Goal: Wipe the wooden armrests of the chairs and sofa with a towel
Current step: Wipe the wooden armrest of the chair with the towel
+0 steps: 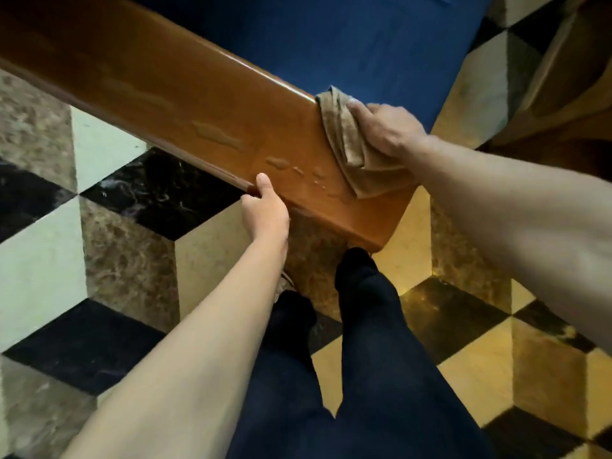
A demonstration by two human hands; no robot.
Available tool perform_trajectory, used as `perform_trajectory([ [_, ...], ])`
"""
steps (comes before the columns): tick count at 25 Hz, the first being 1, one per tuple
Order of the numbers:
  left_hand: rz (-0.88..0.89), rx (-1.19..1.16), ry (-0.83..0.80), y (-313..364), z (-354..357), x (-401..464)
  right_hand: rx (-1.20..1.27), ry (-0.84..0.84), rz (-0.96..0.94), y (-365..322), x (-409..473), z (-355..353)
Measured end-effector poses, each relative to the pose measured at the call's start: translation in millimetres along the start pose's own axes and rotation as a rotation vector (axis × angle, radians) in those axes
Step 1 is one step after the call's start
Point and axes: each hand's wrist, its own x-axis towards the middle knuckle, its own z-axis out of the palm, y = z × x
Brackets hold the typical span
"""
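While my right hand (384, 129) clutches the bunched towel (347, 144) on the wooden armrest (185, 104), water droplets (291, 168) bead just beside it. My left hand (265, 210) grips the armrest's near edge (thumb on top).

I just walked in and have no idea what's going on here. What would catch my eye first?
A glossy orange-brown wooden armrest runs diagonally across the view, with water droplets near its close end. The right hand grips a crumpled tan towel on it, while the left hand holds its near edge. Below lies a cube-patterned marble floor.
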Motion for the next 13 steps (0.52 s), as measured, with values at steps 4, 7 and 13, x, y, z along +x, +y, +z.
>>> perform_trajectory([
  [4, -0.010, -0.121, -0.133, -3, -8, 2, -0.223, 0.341, -0.220, 5, -70, 59],
  [7, -0.057, -0.224, -0.196, 1, -8, 3, -0.319, 0.320, -0.332, 26, -119, 89],
  [13, -0.144, -0.370, -0.361, 4, -19, 18, -0.203, 0.386, -0.023, 4, -78, 68],
])
